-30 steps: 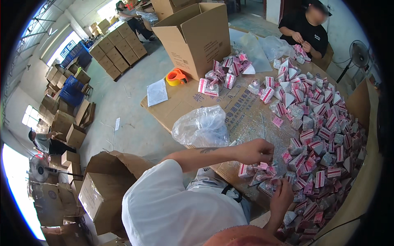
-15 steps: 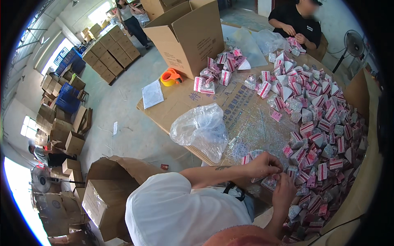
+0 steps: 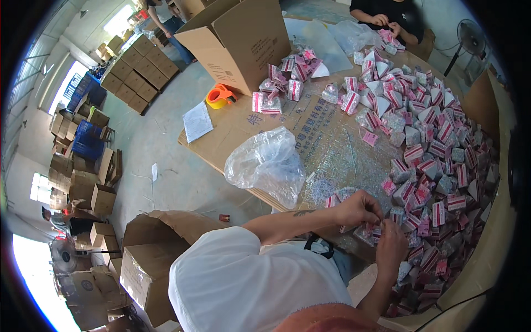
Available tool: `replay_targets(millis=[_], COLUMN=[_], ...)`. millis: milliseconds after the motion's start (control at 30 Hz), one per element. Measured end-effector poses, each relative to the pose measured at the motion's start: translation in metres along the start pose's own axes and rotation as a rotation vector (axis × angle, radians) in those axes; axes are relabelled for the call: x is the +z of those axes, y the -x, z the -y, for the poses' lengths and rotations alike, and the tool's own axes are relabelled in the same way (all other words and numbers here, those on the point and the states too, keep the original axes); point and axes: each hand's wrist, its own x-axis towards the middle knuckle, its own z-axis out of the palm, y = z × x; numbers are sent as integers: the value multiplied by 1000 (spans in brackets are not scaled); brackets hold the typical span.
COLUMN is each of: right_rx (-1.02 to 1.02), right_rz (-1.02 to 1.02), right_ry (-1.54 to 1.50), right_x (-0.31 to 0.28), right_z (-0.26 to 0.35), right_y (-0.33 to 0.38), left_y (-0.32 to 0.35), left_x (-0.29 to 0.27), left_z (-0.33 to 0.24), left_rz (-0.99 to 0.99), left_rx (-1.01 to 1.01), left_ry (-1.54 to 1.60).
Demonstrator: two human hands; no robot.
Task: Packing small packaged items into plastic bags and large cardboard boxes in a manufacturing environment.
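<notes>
Apparently closing a pack (image 3: 364, 237) at 4 o'clock, under left hand (image 3: 359, 209) and right hand (image 3: 392, 242). Bunching fingertips; cannot tell whether gripping. Next, likely calls for fine, steady pinching.

Left forearm (image 3: 287, 226) stretched rightward, left hand (image 3: 357, 209) and right hand (image 3: 391, 243) close together, fingers (image 3: 374, 205) bent

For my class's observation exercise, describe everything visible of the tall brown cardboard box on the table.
The tall brown cardboard box stands upright, open, flaps raised, with dark printing on two visible sides. Its top is partly out of frame, its contents hidden. It rests on the brown cardboard-covered table; whether the orange-and-yellow tape dispenser or pink-and-white packets beside it touch it is unclear.
</notes>
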Motion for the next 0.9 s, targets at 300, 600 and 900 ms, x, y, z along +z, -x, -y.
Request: replay_targets(millis=[300, 600, 900], right_rx=[-7, -31, 153], right_rz=[-39, -72, -276], right_ry=[-42, -179, -595], right_x=[-8, -1, 20], right_z=[1, -15, -27], right_y=[-3, 3, 11], left_y=[-3, -12, -19], left_x=[-2, 1, -18], left_z=[-8, -13, -13], left_rz=[15, 24, -15], left_rx=[4, 10, -36], left_ry=[-72, -181, 28])
